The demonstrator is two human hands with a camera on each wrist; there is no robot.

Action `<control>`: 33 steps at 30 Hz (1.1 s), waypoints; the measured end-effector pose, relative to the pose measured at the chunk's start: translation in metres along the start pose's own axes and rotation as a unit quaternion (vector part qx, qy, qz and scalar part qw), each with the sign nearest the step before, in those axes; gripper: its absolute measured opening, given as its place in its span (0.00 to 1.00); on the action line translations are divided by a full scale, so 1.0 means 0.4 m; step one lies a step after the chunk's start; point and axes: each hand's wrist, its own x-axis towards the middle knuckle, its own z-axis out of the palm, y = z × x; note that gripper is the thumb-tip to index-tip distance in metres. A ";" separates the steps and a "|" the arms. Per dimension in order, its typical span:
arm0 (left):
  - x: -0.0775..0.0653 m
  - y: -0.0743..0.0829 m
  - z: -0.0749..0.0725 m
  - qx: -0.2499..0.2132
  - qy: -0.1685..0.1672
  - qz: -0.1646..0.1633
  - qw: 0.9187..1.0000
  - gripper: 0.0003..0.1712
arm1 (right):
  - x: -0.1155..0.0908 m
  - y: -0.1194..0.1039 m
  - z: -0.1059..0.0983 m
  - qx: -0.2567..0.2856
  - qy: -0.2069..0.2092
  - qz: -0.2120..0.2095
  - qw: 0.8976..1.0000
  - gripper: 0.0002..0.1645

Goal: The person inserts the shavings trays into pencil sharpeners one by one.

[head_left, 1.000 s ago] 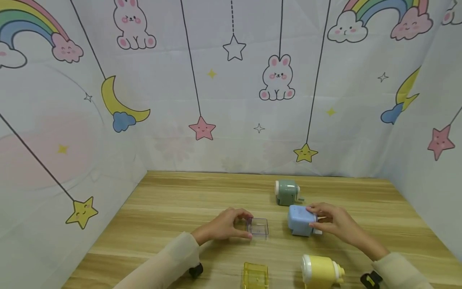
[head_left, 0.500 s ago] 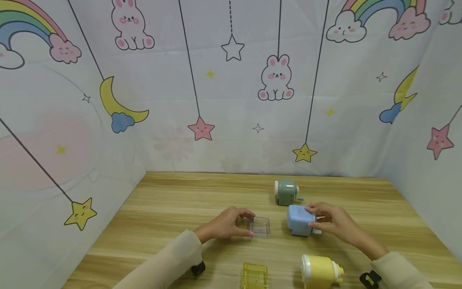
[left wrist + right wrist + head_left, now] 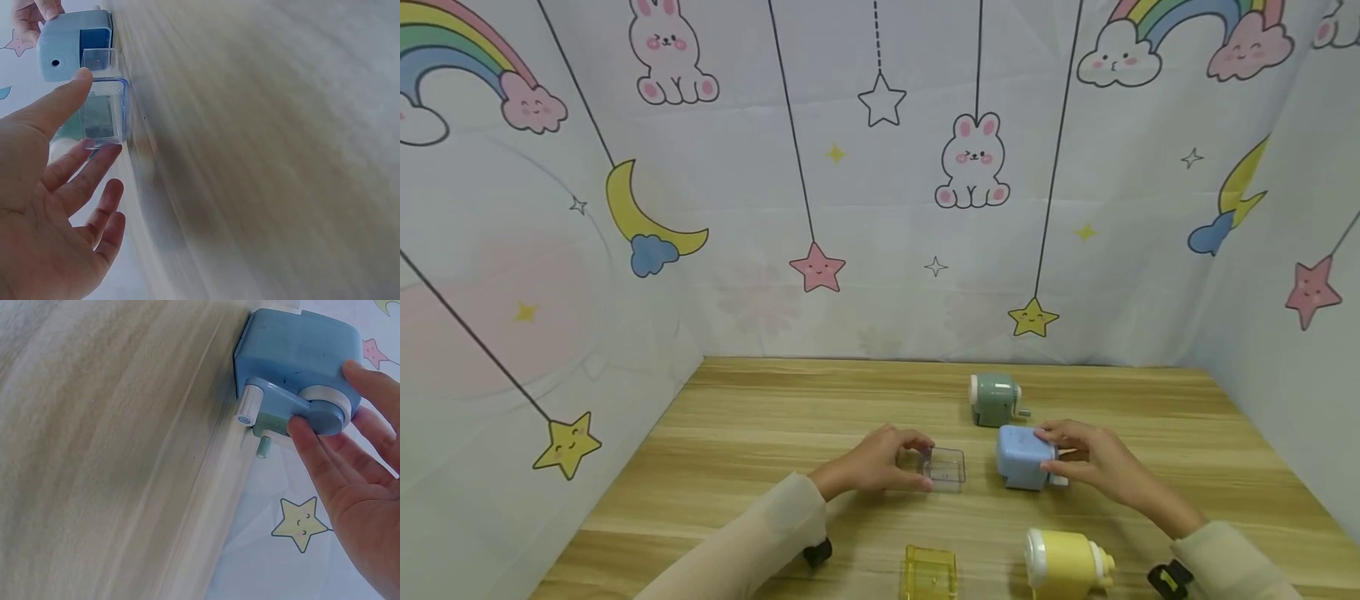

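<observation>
Head view: left hand (image 3: pixel 880 461) pinches clear plastic drawer (image 3: pixel 946 467) between thumb and fingers, lower centre of frame. Right hand (image 3: pixel 1101 458) grips blue crank pencil sharpener (image 3: pixel 1024 456) by its right end, right of the drawer and apart from it. Green crank sharpener (image 3: pixel 994 400) sits just above the blue one in frame; yellow sharpener (image 3: pixel 1062 564) and translucent yellow drawer (image 3: pixel 930 575) at bottom edge.

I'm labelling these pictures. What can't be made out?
Head view: near parts of the yellow box and yellow sharpener, cut off by the bottom edge.
Right wrist: most of the green sharpener, behind the blue sharpener.
Left wrist: part of the right hand, beyond the top edge.
</observation>
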 end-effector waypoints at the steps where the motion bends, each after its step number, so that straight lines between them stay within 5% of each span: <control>1: 0.001 0.000 -0.001 0.000 -0.002 -0.002 1.000 0.34 | 0.000 -0.003 0.000 -0.001 -0.001 0.000 1.000 0.17; 14: 0.020 0.015 0.001 0.012 -0.016 -0.011 1.000 0.35 | 0.010 -0.109 -0.015 -0.007 -0.006 -0.005 1.000 0.16; 29: 0.041 0.040 0.023 0.042 -0.007 0.005 0.999 0.34 | 0.010 -0.111 -0.021 0.006 -0.021 0.018 1.000 0.18; 33: 0.051 0.050 0.023 0.044 -0.013 0.004 0.999 0.33 | 0.003 -0.052 -0.014 0.012 -0.021 0.020 1.000 0.19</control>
